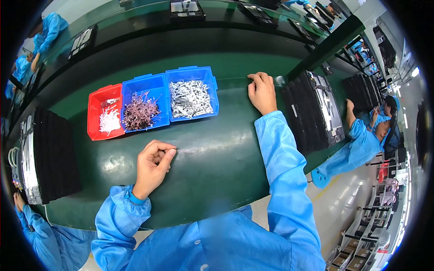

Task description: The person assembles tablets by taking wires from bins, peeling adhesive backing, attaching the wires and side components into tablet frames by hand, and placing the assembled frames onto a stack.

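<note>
Nearest the camera is my own blue coat (pixel 181 248), at the edge of a green workbench (pixel 212 194). In the head view, the only one, my left hand (pixel 153 165) is above the bench in front of the bins, thumb and forefinger pinched together on a thin strand (pixel 180 150), too fine to identify. My right hand (pixel 263 94) is farther forward, right of the bins, fingers loosely bent; its palm is hidden, so I cannot tell whether it holds anything.

Three bins stand side by side beyond my left hand: a red bin (pixel 93 124) with white sticks (pixel 109 120), a blue bin with brownish-pink wiry pieces (pixel 141 111), and another blue bin with white pieces (pixel 191 98). Stacks of black trays stand at left (pixel 56 158) and right (pixel 305 113). Other people in blue sit at both sides.
</note>
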Motion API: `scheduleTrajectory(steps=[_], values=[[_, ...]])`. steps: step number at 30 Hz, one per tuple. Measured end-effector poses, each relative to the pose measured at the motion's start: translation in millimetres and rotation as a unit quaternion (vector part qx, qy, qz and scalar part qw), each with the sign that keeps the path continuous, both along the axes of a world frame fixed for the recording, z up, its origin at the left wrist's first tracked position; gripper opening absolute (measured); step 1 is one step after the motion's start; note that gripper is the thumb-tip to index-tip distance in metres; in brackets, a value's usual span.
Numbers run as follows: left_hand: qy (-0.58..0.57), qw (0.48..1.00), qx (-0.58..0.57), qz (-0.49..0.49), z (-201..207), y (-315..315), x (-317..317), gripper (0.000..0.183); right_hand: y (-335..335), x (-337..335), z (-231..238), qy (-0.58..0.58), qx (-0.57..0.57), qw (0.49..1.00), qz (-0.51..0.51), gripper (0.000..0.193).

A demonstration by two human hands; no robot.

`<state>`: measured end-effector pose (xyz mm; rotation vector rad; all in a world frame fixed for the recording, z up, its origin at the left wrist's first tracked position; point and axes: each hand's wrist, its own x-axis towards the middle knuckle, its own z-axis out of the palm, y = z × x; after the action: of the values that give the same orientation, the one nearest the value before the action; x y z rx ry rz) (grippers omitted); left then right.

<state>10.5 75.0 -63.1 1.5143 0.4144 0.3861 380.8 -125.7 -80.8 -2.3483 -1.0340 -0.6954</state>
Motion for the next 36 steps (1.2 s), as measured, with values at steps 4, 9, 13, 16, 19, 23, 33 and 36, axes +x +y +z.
scheduleTrajectory(steps=[4, 9, 13, 16, 19, 23, 33, 36], values=[[-0.007, 1.000, -0.003, -0.006, 2.0, -1.8, 2.6, 0.008, -3.9, 3.1, 0.3, -0.016, -0.002, 1.000, -0.010, 0.022], [0.000, 1.000, -0.008, -0.002, 1.8, -3.4, 5.1, 0.009, -8.2, 4.2, -2.1, -0.007, 0.004, 1.000, -0.011, 0.024], [0.006, 1.000, -0.006, 0.003, -0.6, 0.6, -1.8, 0.007, -2.1, 2.0, -4.8, -0.022, 0.019, 0.999, 0.014, 0.023], [0.004, 1.000, -0.005, -0.004, 0.1, 0.4, -2.0, 0.006, -0.7, 3.6, -9.4, -0.024, 0.017, 1.000, 0.004, 0.023], [0.003, 1.000, -0.004, -0.008, -3.1, 0.8, -0.6, 0.007, -3.8, 4.8, -9.3, -0.022, 0.017, 1.000, -0.004, 0.022], [0.002, 1.000, -0.004, -0.007, -0.8, 0.5, 0.0, 0.008, -3.0, 3.7, -7.0, -0.016, 0.018, 1.000, -0.005, 0.021], [0.000, 1.000, -0.003, -0.004, -1.5, -0.8, 0.8, 0.008, -3.8, 3.4, -7.7, -0.005, 0.010, 1.000, -0.016, 0.020], [0.001, 1.000, 0.001, -0.007, -0.8, -0.2, 0.1, 0.008, -3.2, 3.4, -7.7, -0.008, 0.011, 1.000, -0.015, 0.021]])
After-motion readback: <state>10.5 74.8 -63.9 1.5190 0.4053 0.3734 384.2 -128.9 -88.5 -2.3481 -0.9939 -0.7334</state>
